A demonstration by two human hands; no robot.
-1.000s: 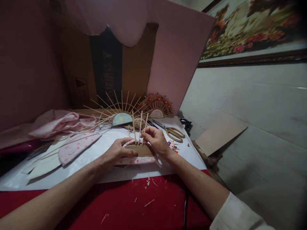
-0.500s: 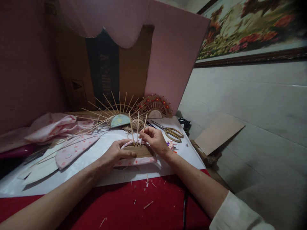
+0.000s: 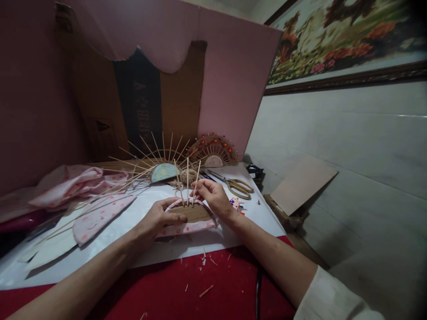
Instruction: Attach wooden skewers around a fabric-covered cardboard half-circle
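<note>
A half-round cardboard piece [image 3: 193,214] with a pink dotted fabric edge is pinched at its left end by my left hand [image 3: 165,218], thumb on the bare cardboard. Three thin wooden sticks stand up from its curved edge. Closed fingers of my right hand [image 3: 213,195] grip the rightmost stick [image 3: 196,180] partway up. Behind the piece lie a ball of twine [image 3: 188,176] and a light-blue half-round [image 3: 164,173] with sticks fanning out of it. Gold-handled scissors [image 3: 238,187] rest to the right of my right hand.
A finished-looking fan [image 3: 213,161] with red beads leans at the back. Pink dotted fabric [image 3: 86,180], a fabric-covered half-round [image 3: 103,220] and loose sticks lie at left. Stick scraps [image 3: 206,291] dot the red cloth [image 3: 167,289]. A pink-covered cardboard box [image 3: 233,80] walls the back.
The view has shifted slightly, so most things sit a little lower and further left. My left hand still holds the piece and my right hand still grips the rightmost stick.
</note>
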